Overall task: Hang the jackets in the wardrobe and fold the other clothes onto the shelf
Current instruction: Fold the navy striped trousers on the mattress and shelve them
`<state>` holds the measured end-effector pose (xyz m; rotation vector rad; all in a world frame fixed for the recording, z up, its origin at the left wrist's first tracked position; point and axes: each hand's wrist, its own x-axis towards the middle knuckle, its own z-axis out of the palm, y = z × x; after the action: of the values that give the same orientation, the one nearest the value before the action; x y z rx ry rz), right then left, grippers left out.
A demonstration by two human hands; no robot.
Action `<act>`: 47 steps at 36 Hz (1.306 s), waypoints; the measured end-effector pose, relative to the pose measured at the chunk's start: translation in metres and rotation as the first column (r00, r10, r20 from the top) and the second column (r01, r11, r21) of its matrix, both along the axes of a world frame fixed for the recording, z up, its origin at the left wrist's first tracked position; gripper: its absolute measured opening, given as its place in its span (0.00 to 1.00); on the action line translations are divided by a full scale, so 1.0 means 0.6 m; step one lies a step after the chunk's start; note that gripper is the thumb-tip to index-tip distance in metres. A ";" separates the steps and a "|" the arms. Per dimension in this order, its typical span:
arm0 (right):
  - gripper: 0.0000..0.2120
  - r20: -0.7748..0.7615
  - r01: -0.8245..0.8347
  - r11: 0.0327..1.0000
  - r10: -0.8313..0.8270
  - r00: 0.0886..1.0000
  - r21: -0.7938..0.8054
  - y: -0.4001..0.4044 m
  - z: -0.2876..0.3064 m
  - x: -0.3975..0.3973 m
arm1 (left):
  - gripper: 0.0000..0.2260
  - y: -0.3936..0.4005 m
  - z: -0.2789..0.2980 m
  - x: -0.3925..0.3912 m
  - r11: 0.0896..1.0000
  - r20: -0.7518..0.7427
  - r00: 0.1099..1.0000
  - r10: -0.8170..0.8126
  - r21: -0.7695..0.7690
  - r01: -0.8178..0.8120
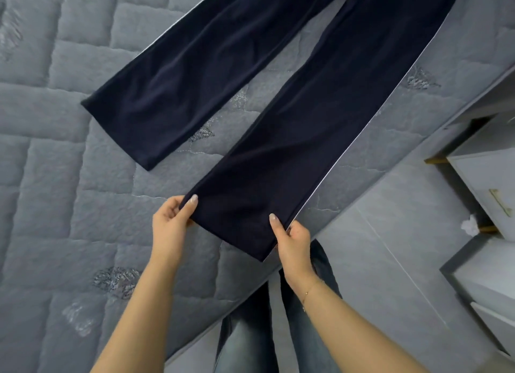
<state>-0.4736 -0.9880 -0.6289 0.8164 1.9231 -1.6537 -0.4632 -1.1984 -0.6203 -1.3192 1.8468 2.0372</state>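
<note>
On near mattress [69, 205] edge, both hands, left hand [170, 222] and right hand [292, 240], fingers pinching trousers [292, 127] hem corners; keep taut, fold right leg squarely onto left.

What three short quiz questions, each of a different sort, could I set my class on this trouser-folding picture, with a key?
1. True or false: both hands grip the hem of the same leg of the dark trousers.
2. Multiple choice: the trousers lie on (a) a wooden table, (b) a quilted grey mattress, (c) a carpet.
3. Fill in: the bracelet is on the ___ wrist.

Key:
1. True: the left hand and the right hand pinch the two corners of one leg's hem.
2. b
3. right
</note>
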 end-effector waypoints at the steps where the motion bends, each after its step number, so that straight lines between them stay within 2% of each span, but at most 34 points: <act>1: 0.19 -0.051 0.006 1.000 -0.005 0.999 0.026 -0.001 0.005 0.005 | 0.04 -0.004 0.008 0.002 1.000 -0.036 0.999 0.025 -0.010 -0.026; 4: 0.22 -0.036 0.037 0.998 -0.036 0.999 0.051 -0.002 0.013 0.022 | 0.03 -0.014 0.015 0.014 0.998 -0.047 0.998 0.031 -0.048 -0.033; 6: 0.17 0.100 0.032 0.999 -0.036 0.994 0.037 -0.004 0.008 0.031 | 0.03 -0.012 -0.001 0.021 0.992 0.045 0.999 0.008 -0.129 -0.003; 8: 0.16 0.264 -0.087 0.996 0.081 0.961 0.010 -0.004 -0.004 0.039 | 0.03 -0.006 -0.024 0.029 0.981 0.155 0.988 -0.002 -0.192 0.032; 9: 0.16 0.299 -0.190 0.981 0.171 0.939 0.036 -0.002 -0.011 0.041 | 0.04 -0.002 -0.036 0.032 0.977 0.196 0.981 0.000 -0.209 0.041; 10: 0.18 0.285 -0.318 0.942 0.279 0.917 0.104 0.004 -0.016 0.041 | 0.04 -0.001 -0.046 0.036 0.972 0.231 0.973 0.000 -0.230 0.055; 12: 0.21 0.220 -0.512 0.801 0.463 0.859 0.310 0.023 -0.014 0.036 | 0.07 -0.007 -0.056 0.037 0.952 0.267 0.964 0.002 -0.295 0.080; 13: 0.19 0.197 -0.538 0.744 0.504 0.841 0.396 0.033 -0.006 0.032 | 0.08 -0.014 -0.056 0.035 0.941 0.262 0.965 0.007 -0.328 0.083; 15: 0.13 0.132 -0.511 0.722 0.515 0.847 0.467 0.051 0.016 0.021 | 0.10 -0.032 -0.052 0.028 0.924 0.230 0.973 0.011 -0.375 0.078; 18: 0.06 0.051 -0.478 0.795 0.496 0.867 0.374 0.055 0.037 -0.023 | 0.11 -0.060 -0.035 0.007 0.905 0.165 0.984 0.071 -0.425 0.006; 21: 0.03 0.055 -0.511 0.832 0.512 0.857 0.218 0.026 0.044 -0.098 | 0.08 -0.086 -0.019 -0.027 0.908 0.116 0.987 0.108 -0.416 -0.051; 25: 0.05 0.083 -0.615 0.782 0.609 0.789 0.105 -0.046 0.031 -0.214 | 0.09 -0.122 -0.011 -0.090 0.910 0.064 0.985 0.158 -0.397 -0.120; 30: 0.06 0.031 -0.692 0.719 0.692 0.722 0.068 -0.144 0.011 -0.346 | 0.16 -0.190 -0.029 -0.181 0.879 0.076 0.962 0.262 -0.431 -0.205; 32: 0.06 0.007 -0.705 0.707 0.706 0.708 0.066 -0.178 0.007 -0.394 | 0.18 -0.214 -0.036 -0.221 0.856 0.047 0.893 0.448 -0.310 -0.413; 34: 0.04 -0.024 -0.703 0.710 0.704 0.710 0.048 -0.210 0.007 -0.439 | 0.19 -0.236 -0.043 -0.258 0.767 0.061 0.771 0.634 -0.179 -0.617; 36: 0.04 -0.048 -0.706 0.707 0.707 0.706 0.032 -0.237 0.008 -0.482 | 0.22 -0.251 -0.053 -0.291 0.696 0.068 0.698 0.713 -0.189 -0.692; 38: 0.06 -0.089 -0.723 0.690 0.724 0.684 0.049 -0.264 0.007 -0.524 | 0.26 -0.262 -0.064 -0.313 0.673 0.104 0.675 0.730 -0.283 -0.684; 41: 0.11 -0.182 -0.768 0.610 0.792 0.583 0.193 -0.309 -0.005 -0.584 | 0.32 -0.275 -0.084 -0.327 0.647 0.191 0.620 0.761 -0.302 -0.700; 43: 0.17 -0.241 -0.770 0.554 0.832 0.499 0.316 -0.342 -0.019 -0.619 | 0.29 -0.284 -0.096 -0.322 0.629 0.180 0.603 0.777 -0.232 -0.742; 44: 0.19 -0.254 -0.764 0.528 0.849 0.463 0.371 -0.357 -0.026 -0.634 | 0.27 -0.286 -0.100 -0.317 0.643 0.165 0.622 0.766 -0.195 -0.740; 46: 0.21 -0.257 -0.743 0.420 0.907 0.333 0.520 -0.381 -0.038 -0.657 | 0.23 -0.284 -0.104 -0.306 0.681 0.140 0.667 0.732 -0.141 -0.718; 47: 0.21 -0.226 -0.729 0.319 0.947 0.226 0.605 -0.389 -0.043 -0.665 | 0.21 -0.280 -0.103 -0.300 0.688 0.119 0.677 0.726 -0.114 -0.717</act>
<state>-0.8727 -1.2216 -0.6548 -0.7853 2.3888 -0.7604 -0.6431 -1.3665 -0.6819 -2.4591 1.4288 2.0686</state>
